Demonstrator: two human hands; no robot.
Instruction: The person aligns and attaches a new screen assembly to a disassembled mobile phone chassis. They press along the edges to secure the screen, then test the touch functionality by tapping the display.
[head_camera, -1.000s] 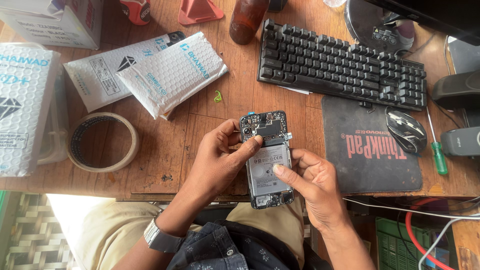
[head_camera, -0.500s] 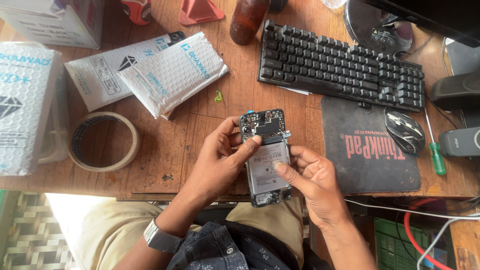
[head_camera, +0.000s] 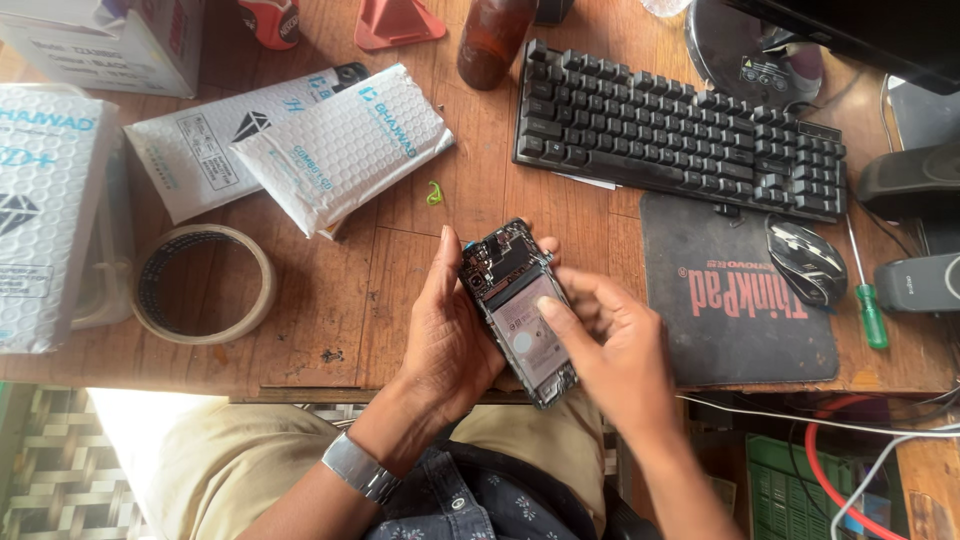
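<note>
I hold an opened smartphone (head_camera: 515, 300) with its back cover off, circuit board and silver battery exposed, just above the wooden desk's (head_camera: 350, 300) front edge. My left hand (head_camera: 450, 335) cradles it from the left side, fingers along its edge. My right hand (head_camera: 610, 350) lies over the phone's lower right part, its index fingertip pressing on the battery. The phone is tilted, top end pointing away and to the left.
A tape roll (head_camera: 205, 283) and white padded mailers (head_camera: 340, 145) lie on the left. Behind the phone is a black keyboard (head_camera: 680, 130). To the right are a mouse pad (head_camera: 735, 300), mouse (head_camera: 805, 260) and a green-handled screwdriver (head_camera: 868, 305). A small green clip (head_camera: 434, 192) lies mid-desk.
The phone has tilted, its top swinging left. My right hand has shifted up over the phone's lower half, its finger now on the battery.
</note>
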